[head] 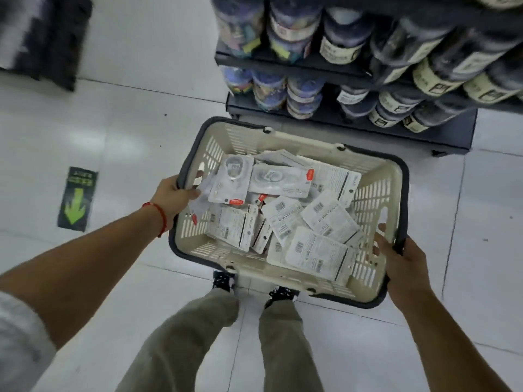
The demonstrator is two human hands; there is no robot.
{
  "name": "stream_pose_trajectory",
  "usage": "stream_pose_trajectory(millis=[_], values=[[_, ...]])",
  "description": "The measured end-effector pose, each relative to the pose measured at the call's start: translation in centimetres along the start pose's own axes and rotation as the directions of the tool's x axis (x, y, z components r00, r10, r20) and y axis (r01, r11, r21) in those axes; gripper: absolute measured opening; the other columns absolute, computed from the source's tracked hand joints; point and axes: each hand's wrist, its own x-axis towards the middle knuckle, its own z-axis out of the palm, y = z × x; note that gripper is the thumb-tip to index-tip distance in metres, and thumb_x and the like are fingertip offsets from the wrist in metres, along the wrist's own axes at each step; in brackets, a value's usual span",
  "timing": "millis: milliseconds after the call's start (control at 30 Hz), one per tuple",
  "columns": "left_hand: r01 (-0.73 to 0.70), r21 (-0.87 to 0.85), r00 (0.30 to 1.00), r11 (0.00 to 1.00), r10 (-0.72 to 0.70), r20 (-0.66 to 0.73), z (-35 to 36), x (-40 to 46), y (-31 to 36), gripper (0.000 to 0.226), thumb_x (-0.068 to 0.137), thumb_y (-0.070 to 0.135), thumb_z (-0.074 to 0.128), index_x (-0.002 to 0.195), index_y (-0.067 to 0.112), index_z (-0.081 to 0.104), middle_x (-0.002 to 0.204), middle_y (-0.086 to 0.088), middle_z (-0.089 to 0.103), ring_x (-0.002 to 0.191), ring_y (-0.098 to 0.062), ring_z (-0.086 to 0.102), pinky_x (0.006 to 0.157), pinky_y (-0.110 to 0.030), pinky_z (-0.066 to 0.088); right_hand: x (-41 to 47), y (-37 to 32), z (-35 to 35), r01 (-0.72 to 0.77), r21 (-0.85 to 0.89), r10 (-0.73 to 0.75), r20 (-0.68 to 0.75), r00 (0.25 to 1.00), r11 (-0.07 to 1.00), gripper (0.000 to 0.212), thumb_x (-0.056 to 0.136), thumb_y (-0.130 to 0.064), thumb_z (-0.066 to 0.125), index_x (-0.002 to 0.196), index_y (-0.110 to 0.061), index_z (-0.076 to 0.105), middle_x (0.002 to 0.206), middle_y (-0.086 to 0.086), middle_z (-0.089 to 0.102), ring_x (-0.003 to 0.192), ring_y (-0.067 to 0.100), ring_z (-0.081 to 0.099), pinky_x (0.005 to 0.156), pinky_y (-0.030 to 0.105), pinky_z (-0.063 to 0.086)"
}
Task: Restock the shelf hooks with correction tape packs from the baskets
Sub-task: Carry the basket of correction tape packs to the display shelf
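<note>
Gripping one basket [376, 190]: two hands, many packs [317, 250].

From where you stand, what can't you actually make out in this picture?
- Shelf hooks: none in the head view; the top edge cuts the shelves off.
- Pack print: the correction tape packs carry text too small and blurred to read.
- Lower packs: hidden under the top layer in the basket.
- Left hand fingertips: hidden behind the rim.
- Dark object top left: blurred, cut off.
</note>
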Motion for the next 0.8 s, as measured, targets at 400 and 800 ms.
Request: stream_pose_trajectory(millis=[400, 800], values=[[-0.055, -0.215, 0.965, 0.975, -0.003, -0.26, -34.7, -12.2, 6.4, 0.042, 0.096, 0.0, 0.068, 0.136, 0.01, 0.063, 0.12, -0.018, 0.072, 0.1, -0.037, 0.07, 0.092, -0.052, 0.059, -21.7, -24.6, 20.4, 0.222, -0.108, -0.188, 0.262, 0.947, 0.969, 0.024, 0.104, -0.012, 0.064, 0.124, -0.026, 0.069, 0.115, 0.0, 0.076, 0.103, 0.023, 0.075, 0.085, 0.039, 0.061], [-0.199, -0.328, 0.959, 0.924, 0.115, -0.257, -60.1, 2.2, 20.9, 0.029, 0.096, -0.002, 0.066, 0.117, 0.019, 0.068, 0.104, -0.007, 0.075, 0.089, -0.027, 0.075, 0.073, -0.04, 0.062, -24.9, -43.7, 46.0, 0.258, -0.015, -0.244, 0.271, 0.931, 0.966, 0.034, 0.103, -0.006, 0.061, 0.126, -0.028, 0.072, 0.119, 0.003, 0.078, 0.114, 0.031, 0.072, 0.1, 0.055, 0.057]])
